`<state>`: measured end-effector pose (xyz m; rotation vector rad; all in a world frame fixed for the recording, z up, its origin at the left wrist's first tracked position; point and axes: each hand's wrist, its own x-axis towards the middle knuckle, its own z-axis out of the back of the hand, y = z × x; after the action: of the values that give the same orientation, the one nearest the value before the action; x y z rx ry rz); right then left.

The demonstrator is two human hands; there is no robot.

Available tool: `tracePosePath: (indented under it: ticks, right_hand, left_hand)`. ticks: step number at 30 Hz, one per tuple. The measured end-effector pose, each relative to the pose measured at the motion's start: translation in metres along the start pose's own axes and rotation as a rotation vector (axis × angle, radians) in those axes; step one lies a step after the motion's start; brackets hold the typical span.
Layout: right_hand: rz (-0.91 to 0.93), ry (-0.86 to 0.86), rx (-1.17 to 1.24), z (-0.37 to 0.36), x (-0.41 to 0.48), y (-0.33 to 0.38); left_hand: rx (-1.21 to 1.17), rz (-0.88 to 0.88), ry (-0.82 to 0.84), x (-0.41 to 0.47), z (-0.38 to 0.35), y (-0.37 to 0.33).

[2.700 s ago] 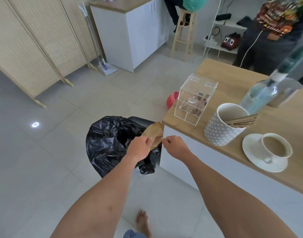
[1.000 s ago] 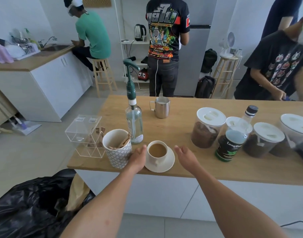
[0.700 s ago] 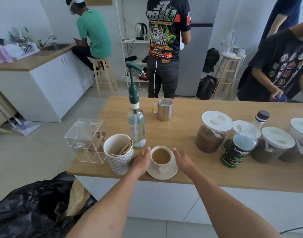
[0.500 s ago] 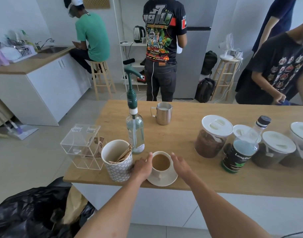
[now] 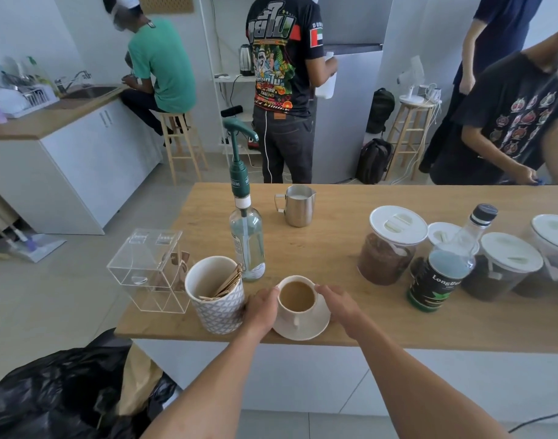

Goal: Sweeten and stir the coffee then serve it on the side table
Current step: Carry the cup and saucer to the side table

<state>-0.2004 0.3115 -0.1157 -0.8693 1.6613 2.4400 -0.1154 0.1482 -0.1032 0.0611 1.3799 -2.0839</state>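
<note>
Hands now closed in vs 1 s ago: left hand [image 5: 261, 309] & right hand [image 5: 341, 304] curled, cupping coffee cup [image 5: 297, 301] on saucer [image 5: 315, 329].

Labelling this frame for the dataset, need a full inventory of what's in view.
coffee cup: 1, white, on saucer at counter's near edge
saucer: 1, white, under cup
stick holder: 1, white patterned, left of cup
pump bottle: 1, clear with green pump, behind cup
clear box: 1, counter's left corner
milk jug: 1, steel, far side
lidded jars: at least 4, white lids, right
dark bottle: 1, right
bin bag: 1, black, floor
bystanders: 4, behind counter
left hand: at cup's left side
right hand: at cup's right side
</note>
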Motion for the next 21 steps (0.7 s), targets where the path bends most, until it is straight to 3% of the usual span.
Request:
tracePosePath:
  ticks: [7,21]
  right_hand:
    - [-0.042,0.15,0.097,0.027,-0.001,-0.004]
    - [-0.156,0.19,0.3,0.072,-0.012,-0.018]
  left_hand:
    - [-0.18,0.106,0.146,0.009,0.004,0.002]
    - [-0.341,0.225,0.334,0.02,-0.016,-0.007]
